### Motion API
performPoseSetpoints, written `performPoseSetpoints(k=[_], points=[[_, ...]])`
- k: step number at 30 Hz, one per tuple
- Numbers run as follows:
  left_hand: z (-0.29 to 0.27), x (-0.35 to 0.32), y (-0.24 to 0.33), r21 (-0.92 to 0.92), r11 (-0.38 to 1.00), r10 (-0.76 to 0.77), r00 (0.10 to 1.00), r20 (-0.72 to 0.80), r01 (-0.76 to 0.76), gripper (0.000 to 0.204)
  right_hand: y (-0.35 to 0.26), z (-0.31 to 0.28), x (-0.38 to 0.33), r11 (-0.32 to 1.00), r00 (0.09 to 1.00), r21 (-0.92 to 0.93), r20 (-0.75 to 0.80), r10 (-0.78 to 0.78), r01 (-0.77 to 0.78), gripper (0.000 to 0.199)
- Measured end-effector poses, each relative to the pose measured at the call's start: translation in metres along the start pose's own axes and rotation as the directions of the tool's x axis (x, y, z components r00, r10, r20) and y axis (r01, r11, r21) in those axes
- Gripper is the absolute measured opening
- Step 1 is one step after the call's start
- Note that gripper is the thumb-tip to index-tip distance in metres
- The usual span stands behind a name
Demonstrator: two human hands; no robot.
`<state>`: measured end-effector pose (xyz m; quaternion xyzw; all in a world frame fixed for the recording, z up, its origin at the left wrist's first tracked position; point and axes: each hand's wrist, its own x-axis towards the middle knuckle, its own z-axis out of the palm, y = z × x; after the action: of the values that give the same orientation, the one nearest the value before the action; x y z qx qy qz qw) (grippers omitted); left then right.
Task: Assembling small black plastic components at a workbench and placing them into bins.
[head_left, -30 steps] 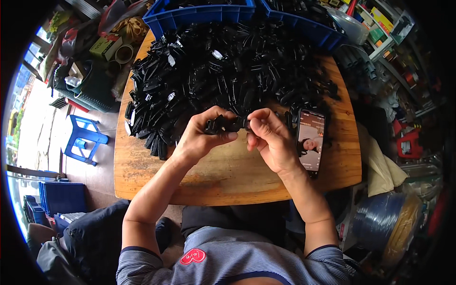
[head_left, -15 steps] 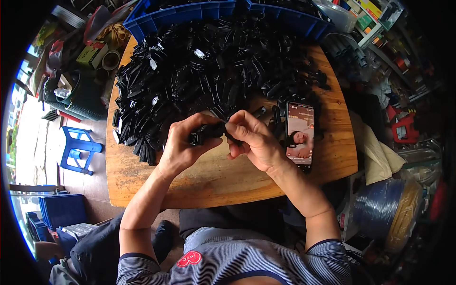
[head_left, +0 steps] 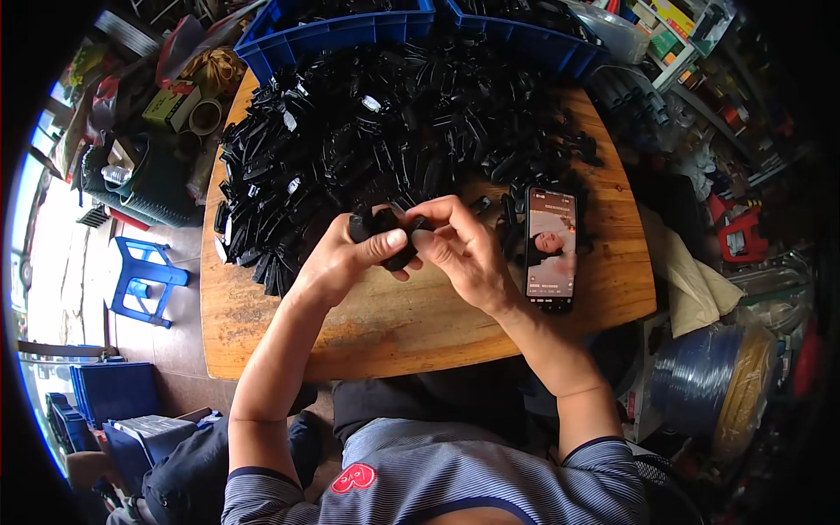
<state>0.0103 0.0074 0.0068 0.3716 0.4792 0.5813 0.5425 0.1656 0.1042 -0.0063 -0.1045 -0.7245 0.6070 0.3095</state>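
Observation:
My left hand (head_left: 337,262) is closed around some black plastic parts (head_left: 360,227), its thumb lying across them. Close against it, my right hand (head_left: 468,258) pinches a small black plastic piece (head_left: 418,226) between thumb and fingertips. The two hands meet over the near side of the pile, and the held parts touch or nearly touch. Whether they are joined cannot be made out. Beyond the hands a big heap of similar black plastic parts (head_left: 350,140) covers the far half of the wooden table (head_left: 411,328).
A phone (head_left: 551,249) with a lit screen lies right of my right hand. Two blue crates (head_left: 337,33) holding black parts stand at the table's far edge. On the floor to the left is a blue stool (head_left: 149,280). Wrapped spools (head_left: 704,385) sit at the right.
My left hand has turned so its thumb now lies over the black parts, and more of them shows. The right hand stays close, still pinching. The phone's picture has changed.

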Motion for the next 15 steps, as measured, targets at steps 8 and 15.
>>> performPoseSetpoints(k=[8,15], points=[[-0.006,0.002,0.004,0.343,0.938,0.012,0.991,0.13,-0.057,0.034,-0.005,-0.007,0.001,0.989,0.999,-0.148,-0.041,0.026,-0.031,0.022],[-0.025,0.021,0.007,0.047,0.999,0.025,0.972,-0.232,-0.015,0.02,-0.002,-0.034,-0.002,0.446,0.991,-0.89,0.04,-0.129,0.094,0.032]])
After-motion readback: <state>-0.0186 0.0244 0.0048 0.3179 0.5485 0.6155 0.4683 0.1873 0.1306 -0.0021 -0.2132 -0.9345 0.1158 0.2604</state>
